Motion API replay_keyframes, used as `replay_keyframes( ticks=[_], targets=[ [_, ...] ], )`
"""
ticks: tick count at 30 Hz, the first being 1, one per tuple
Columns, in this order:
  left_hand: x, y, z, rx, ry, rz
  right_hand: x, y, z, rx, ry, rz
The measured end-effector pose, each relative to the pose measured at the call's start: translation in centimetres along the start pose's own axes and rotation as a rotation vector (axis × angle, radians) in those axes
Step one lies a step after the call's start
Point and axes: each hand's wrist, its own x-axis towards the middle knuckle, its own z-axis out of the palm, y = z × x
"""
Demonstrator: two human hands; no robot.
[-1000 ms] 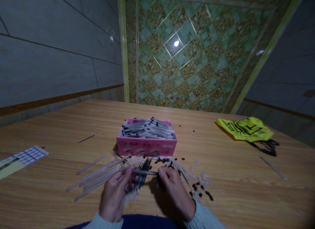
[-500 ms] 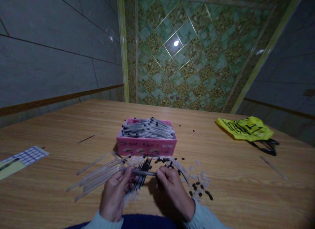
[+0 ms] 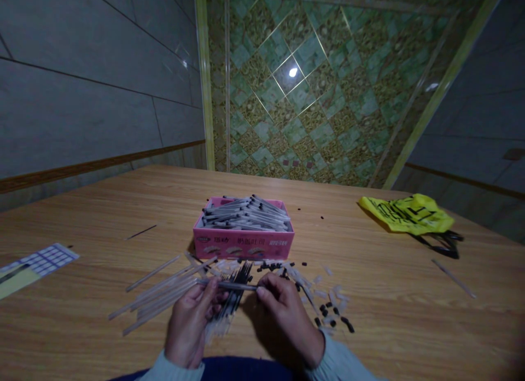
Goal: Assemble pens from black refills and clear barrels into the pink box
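My left hand (image 3: 192,316) and my right hand (image 3: 284,310) are both closed on one pen (image 3: 238,286), held level between them just above the table. The left fingers grip its barrel; the right thumb and fingers pinch its other end, whose tip they hide. Beneath the pen lie several dark ink refills (image 3: 238,300). Clear pen barrels (image 3: 158,299) are spread to the left of my left hand. Beyond and beside my right hand are scattered black caps (image 3: 328,307) and small clear plastic pieces (image 3: 338,294).
A pink box (image 3: 244,244) heaped with pens (image 3: 246,212) stands behind the parts. At the right, a yellow bag (image 3: 410,214) with black handles lies near a single pen (image 3: 453,278). At the left lie a checked card (image 3: 55,259) and a thin refill (image 3: 140,232) on the wooden table (image 3: 389,326).
My right hand has shifted slightly to the left along the pen, closer to my left hand. The left hand keeps its grip, and the things on the table look unmoved.
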Motion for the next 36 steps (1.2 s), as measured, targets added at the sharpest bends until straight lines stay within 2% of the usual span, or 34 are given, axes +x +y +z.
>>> replay_keyframes(
  ticks=[4, 6, 8, 10, 11, 13, 15, 20, 27, 36],
  targets=[
    [-0.1, 0.1, 0.1, 0.046, -0.026, 0.041, 0.3, 0.1, 0.2, 0.253, -0.132, 0.179],
    [0.0, 0.0, 0.1, 0.064, -0.026, 0.065, 0.8, 0.3, -0.6, 0.215, -0.16, 0.203],
    [0.0, -0.1, 0.0, 0.065, -0.018, 0.076, 1.5, 0.6, -2.2, 0.004, -0.065, 0.151],
    [0.1, -0.2, 0.0, 0.062, -0.01, 0.072, 2.2, 1.0, -4.3, -0.322, 0.125, 0.071],
    [0.1, -0.2, 0.0, 0.062, -0.01, 0.066, 2.4, 1.3, -5.4, -0.504, 0.176, 0.062],
    [0.0, -0.2, 0.0, 0.067, -0.022, 0.052, 2.7, 1.9, -7.1, -0.805, 0.206, 0.096],
    [-0.1, -0.1, 0.2, 0.079, -0.035, 0.039, 2.7, 2.6, -7.9, -0.944, 0.172, 0.118],
    [-0.2, 0.0, 0.3, 0.138, -0.059, 0.041, 2.4, 3.6, -7.1, -1.001, 0.109, 0.111],
    [0.3, -0.8, -0.2, 0.289, -0.146, 0.144, 2.3, 3.8, -6.4, -1.048, 0.059, 0.12],
    [0.1, 0.1, 0.2, 0.359, -0.092, 0.341, 2.1, 3.7, -6.8, -1.086, 0.031, 0.126]
  ],
)
